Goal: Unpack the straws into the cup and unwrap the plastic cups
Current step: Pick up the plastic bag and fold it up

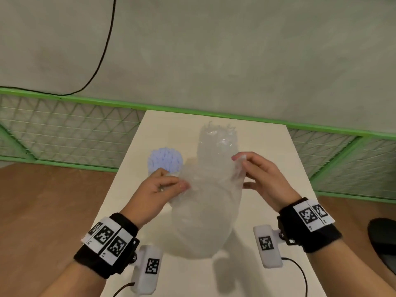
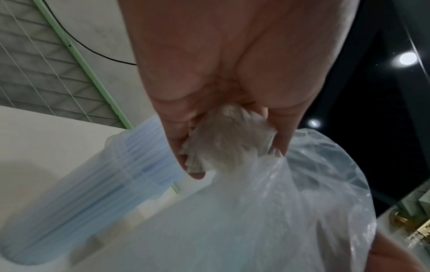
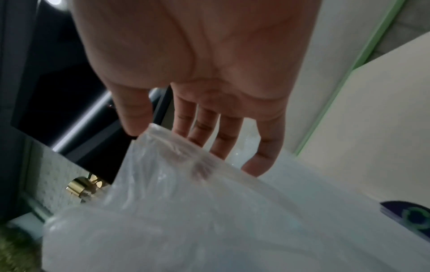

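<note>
While one straw-filled cup stands behind — one plastic wrapper, pinched between left hand and right hand.

One cup of straws, one plastic bag

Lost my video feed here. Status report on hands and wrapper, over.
Left hand grips bunched clear plastic wrapper; right hand pinches its other edge. Wrapper stretched between them above table. Cup of straws stands behind left hand. Nothing blocking.

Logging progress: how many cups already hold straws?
1. The cup of blue straws stands on the table, beyond the left hand. Cups behind the plastic bag may be hidden.
</note>
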`<action>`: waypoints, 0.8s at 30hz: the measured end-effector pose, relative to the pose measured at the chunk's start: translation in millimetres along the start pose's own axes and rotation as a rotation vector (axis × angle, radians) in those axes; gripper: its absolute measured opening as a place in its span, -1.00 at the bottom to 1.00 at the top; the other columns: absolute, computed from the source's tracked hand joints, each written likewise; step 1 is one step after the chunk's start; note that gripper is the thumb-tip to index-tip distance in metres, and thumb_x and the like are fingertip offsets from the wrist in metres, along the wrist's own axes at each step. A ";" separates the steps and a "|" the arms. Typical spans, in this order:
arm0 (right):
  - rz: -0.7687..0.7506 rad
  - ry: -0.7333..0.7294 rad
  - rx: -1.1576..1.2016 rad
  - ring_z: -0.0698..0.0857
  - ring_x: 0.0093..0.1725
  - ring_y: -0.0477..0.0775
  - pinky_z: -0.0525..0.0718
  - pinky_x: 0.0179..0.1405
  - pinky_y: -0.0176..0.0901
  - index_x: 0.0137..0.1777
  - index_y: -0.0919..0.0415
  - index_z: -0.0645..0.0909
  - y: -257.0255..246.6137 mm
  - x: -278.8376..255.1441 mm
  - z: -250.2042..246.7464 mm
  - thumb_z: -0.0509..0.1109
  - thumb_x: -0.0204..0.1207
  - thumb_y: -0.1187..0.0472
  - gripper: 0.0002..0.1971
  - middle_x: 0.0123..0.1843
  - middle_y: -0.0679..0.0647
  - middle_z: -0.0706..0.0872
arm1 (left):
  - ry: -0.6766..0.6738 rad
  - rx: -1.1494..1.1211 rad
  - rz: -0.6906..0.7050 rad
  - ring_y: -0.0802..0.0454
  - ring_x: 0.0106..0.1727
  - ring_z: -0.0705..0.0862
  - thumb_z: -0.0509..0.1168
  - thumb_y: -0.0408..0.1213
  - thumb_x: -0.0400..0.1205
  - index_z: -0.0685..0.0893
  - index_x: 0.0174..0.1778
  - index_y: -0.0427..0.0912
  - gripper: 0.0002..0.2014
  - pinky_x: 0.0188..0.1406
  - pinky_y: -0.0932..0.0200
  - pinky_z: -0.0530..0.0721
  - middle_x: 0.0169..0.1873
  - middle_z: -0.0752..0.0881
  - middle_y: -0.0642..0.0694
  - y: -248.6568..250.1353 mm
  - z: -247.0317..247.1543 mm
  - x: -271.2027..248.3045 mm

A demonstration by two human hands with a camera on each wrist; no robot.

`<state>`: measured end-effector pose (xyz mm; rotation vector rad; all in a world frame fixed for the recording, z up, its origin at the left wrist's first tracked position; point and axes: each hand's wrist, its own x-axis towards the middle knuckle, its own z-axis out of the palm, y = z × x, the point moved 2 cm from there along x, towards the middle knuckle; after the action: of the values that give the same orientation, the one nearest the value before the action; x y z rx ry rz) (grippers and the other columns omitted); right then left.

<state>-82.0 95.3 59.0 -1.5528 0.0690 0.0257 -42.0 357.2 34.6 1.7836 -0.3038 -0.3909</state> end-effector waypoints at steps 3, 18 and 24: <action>-0.048 0.115 0.003 0.69 -0.30 0.02 0.65 -0.17 0.00 -0.09 0.22 0.64 -8.8 10.0 -1.3 0.37 0.63 0.21 -0.90 -0.25 0.12 0.65 | 0.040 -0.061 0.020 0.22 -0.07 0.61 0.38 -0.10 0.53 0.89 -0.06 -0.03 -0.80 0.04 0.48 0.48 -0.10 0.56 -0.11 1.9 -4.8 0.5; 0.322 -0.191 -0.008 0.75 -0.10 0.23 0.67 0.03 0.19 0.13 0.30 0.71 63.8 -19.5 -5.4 0.52 0.38 0.23 -0.68 -0.04 0.28 0.78 | 0.070 -0.321 -0.024 -0.04 0.24 0.68 0.11 -0.16 0.79 0.85 0.03 -0.07 -0.64 0.19 -0.15 0.68 0.21 0.74 -0.08 1.9 -14.1 8.4; 0.128 -0.063 0.159 0.68 -0.46 0.06 0.67 -0.45 -0.18 -0.17 0.21 0.76 41.2 -20.3 -25.6 0.81 0.02 -0.01 -0.54 -0.29 0.21 0.75 | -0.131 -0.051 -0.075 0.05 0.19 0.64 0.36 0.45 0.23 0.82 0.07 0.15 -0.37 0.22 0.10 0.63 0.15 0.51 -0.22 -9.0 -15.6 4.6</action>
<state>-105.4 71.0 18.7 -1.3854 0.1174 0.1666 -31.2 371.3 28.8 1.7265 -0.3170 -0.5652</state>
